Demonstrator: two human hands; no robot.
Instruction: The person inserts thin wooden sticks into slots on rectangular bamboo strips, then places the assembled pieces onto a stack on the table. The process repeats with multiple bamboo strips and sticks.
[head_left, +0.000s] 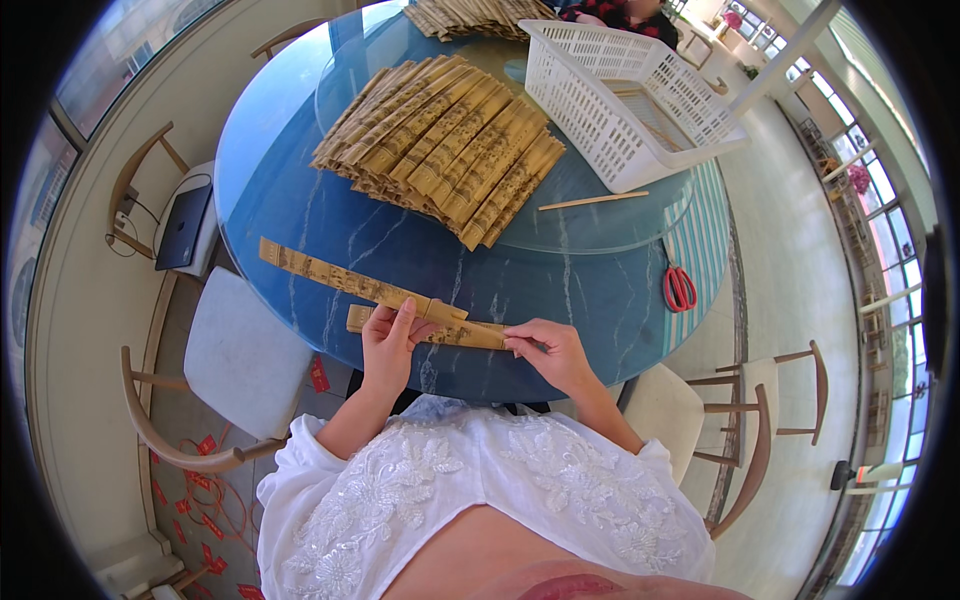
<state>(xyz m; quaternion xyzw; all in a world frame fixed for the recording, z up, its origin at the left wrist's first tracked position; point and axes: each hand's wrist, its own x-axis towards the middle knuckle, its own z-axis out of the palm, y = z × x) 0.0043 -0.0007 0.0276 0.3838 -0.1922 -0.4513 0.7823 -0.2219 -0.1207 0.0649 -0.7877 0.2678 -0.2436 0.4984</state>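
Observation:
My left hand (pixel 392 338) is closed on a long, flat golden paper sleeve (pixel 325 274) with dark printing, which slants up to the left over the table. Below it lies a second golden sleeve (pixel 468 333), partly covered by my left fingers. My right hand (pixel 550 352) pinches the right end of this lower sleeve between thumb and fingers. Beyond my hands a thick fanned pile of similar golden sleeves (pixel 440 140) rests on the blue table (pixel 400 370). Whether anything is inside the sleeves cannot be seen.
A white plastic basket (pixel 610 120) stands at the far right, with a thin wooden stick (pixel 593 200) before it. Red-handled scissors (pixel 679 288) lie on a striped cloth (pixel 708 230). Another sleeve pile (pixel 475 15) and a person in checked clothing (pixel 655 25) are across the table. Chairs (pixel 245 345) flank me.

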